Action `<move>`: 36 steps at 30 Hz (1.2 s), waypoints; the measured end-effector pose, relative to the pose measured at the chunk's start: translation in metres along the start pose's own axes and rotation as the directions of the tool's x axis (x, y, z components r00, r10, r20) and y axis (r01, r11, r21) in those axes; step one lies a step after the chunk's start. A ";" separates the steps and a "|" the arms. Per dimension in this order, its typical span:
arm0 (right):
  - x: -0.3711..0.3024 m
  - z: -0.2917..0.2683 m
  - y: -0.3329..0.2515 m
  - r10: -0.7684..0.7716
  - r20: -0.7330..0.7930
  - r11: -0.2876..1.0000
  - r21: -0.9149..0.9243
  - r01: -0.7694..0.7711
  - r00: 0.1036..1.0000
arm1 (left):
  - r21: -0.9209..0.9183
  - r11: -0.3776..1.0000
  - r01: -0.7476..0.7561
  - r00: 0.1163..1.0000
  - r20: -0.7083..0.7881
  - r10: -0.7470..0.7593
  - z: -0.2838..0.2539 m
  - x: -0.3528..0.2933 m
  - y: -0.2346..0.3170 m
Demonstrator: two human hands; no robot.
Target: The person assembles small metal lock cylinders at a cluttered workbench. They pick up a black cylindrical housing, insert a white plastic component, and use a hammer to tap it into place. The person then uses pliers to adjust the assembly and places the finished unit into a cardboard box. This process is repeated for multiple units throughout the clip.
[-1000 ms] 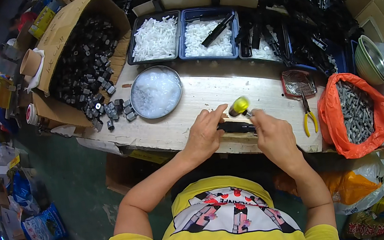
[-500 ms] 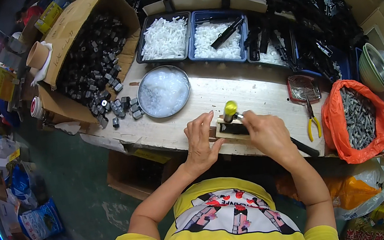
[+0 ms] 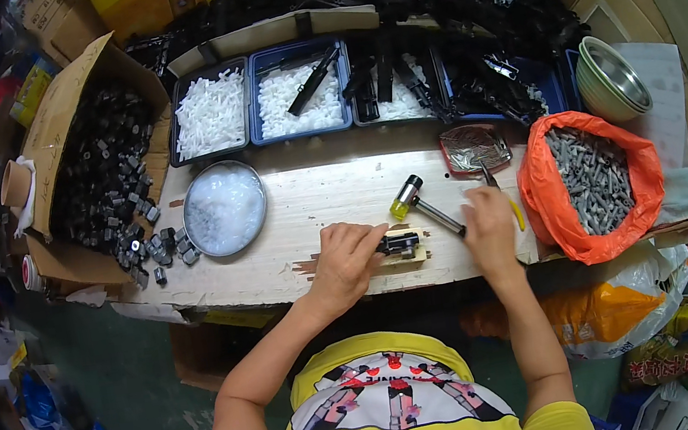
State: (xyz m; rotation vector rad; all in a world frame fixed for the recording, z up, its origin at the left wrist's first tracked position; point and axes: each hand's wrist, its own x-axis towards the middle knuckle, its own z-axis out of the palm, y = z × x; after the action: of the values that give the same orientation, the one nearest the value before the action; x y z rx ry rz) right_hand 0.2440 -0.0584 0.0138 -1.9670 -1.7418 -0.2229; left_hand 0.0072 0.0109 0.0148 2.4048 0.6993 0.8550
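My left hand (image 3: 347, 259) presses on a small black part (image 3: 400, 245) that sits on a little wooden block (image 3: 408, 256) at the front of the wooden bench (image 3: 317, 210). My right hand (image 3: 488, 225) grips the handle of a small hammer (image 3: 418, 202) with a yellow and black head. The hammer head hangs just above and behind the black part, tilted to the left.
A round metal dish of white pieces (image 3: 225, 207) sits to the left. A cardboard box of black parts (image 3: 92, 168) is further left. Blue trays of white parts (image 3: 256, 103) line the back. An orange bag of grey pieces (image 3: 592, 178) and pliers (image 3: 501, 191) lie right.
My right hand has moved to the right and taken up the hammer by its handle, swinging its head up off the block. My left hand stays on the black part.
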 end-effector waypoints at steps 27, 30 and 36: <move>-0.008 -0.022 -0.094 -0.294 0.287 0.792 0.608 0.063 0.912 | -0.643 0.577 0.503 0.803 0.100 -0.588 -0.032 -0.027 0.024; -0.008 -0.022 -0.097 -0.311 0.303 0.818 0.568 0.091 0.901 | -0.528 0.745 0.408 0.863 -0.042 -0.503 -0.026 -0.032 0.019; -0.011 -0.021 -0.100 -0.344 0.425 0.867 0.487 0.109 0.837 | -0.478 0.693 0.540 0.812 0.080 -0.578 -0.027 -0.034 0.019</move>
State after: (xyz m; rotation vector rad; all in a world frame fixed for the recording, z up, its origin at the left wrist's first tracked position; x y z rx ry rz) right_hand 0.1502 -0.0723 0.0528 -1.5443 -2.1181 0.6227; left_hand -0.0288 -0.0163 0.0299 1.5743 1.0398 0.7423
